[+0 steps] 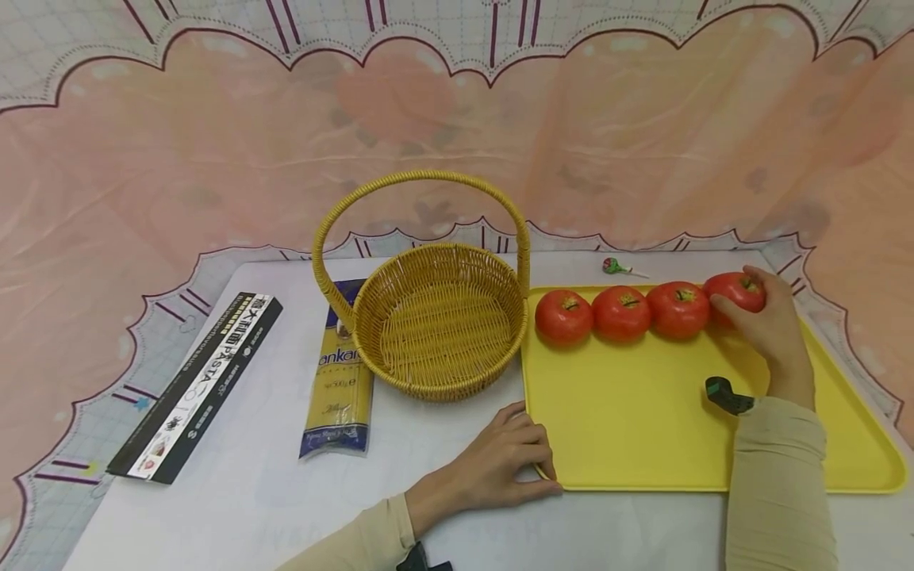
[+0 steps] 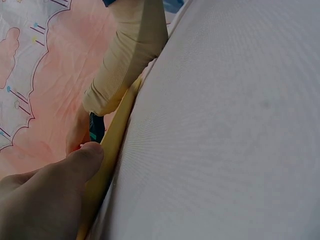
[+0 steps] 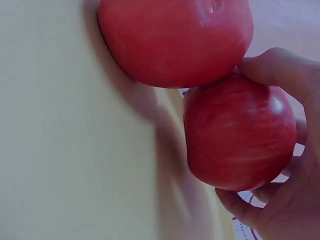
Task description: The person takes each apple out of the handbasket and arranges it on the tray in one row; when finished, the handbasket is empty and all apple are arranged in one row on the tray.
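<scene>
On the yellow tray [image 1: 643, 412], several red apples stand in a row along its far edge. My right hand [image 1: 767, 317] holds the rightmost apple [image 1: 735, 292], thumb on one side and fingers around the other. In the right wrist view this held apple [image 3: 240, 135] is up against the neighbouring apple [image 3: 175, 40], and a shadow falls on the tray beneath. My left hand [image 1: 503, 460] grips the near left corner of the tray, fingers bent over the left side and thumb along the front rim. The left wrist view shows that thumb [image 2: 85, 160] against the tray's edge.
A yellow wicker basket [image 1: 443, 388] with a tall handle stands left of the tray. Partly behind it lies a pasta packet [image 1: 336, 404]. Farther left is a long black pasta box [image 1: 196, 388]. A green-wrapped lollipop [image 1: 612, 266] lies beyond the tray's far edge.
</scene>
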Demonstrator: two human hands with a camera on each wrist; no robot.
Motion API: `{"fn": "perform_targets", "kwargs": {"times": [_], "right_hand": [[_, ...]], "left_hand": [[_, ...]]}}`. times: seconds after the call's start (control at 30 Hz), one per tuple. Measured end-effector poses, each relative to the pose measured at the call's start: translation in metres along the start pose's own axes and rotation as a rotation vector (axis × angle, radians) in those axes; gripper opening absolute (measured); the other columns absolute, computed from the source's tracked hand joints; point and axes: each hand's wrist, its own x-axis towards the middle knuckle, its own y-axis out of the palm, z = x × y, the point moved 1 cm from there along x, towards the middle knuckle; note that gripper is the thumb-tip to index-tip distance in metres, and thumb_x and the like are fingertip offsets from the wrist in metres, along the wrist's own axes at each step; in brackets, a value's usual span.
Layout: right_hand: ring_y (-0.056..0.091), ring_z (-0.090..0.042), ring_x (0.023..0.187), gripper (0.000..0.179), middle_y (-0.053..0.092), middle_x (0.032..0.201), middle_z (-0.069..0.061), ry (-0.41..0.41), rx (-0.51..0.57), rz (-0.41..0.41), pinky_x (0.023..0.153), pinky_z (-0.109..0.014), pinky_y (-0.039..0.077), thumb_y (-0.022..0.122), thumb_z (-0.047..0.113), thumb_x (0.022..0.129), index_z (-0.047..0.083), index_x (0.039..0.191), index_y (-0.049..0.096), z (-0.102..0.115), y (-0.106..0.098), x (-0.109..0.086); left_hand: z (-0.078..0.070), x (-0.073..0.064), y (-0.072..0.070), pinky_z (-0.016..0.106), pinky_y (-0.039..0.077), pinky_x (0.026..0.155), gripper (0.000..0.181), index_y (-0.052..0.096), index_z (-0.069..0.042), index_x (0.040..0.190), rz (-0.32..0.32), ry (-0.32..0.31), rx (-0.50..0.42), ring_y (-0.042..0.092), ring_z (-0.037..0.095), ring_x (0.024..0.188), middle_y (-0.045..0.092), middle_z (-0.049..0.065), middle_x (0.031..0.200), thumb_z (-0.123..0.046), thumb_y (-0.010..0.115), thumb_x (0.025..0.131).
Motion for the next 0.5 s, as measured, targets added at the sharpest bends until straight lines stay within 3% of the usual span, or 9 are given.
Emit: {"fn": "perform_targets", "kwargs": {"times": [0.5], "right_hand": [[0.017,-0.047,0.13,0.071,0.011,0.152,-0.031,-0.062,0.017,0.044,0.112,-0.061,0.016,0.04,0.042,0.098,0.003,0.15,0.013,-0.002,-0.0049,0.0018]], "left_hand": [[-0.0002,-0.0012,-0.0004,0.046,0.027,0.114,0.016,0.066,-0.028,0.081,-0.002,0.007,0.016,0.048,0.001,0.09,0.055,-0.017,0.083,-0.042,0.065,0.087]]}}
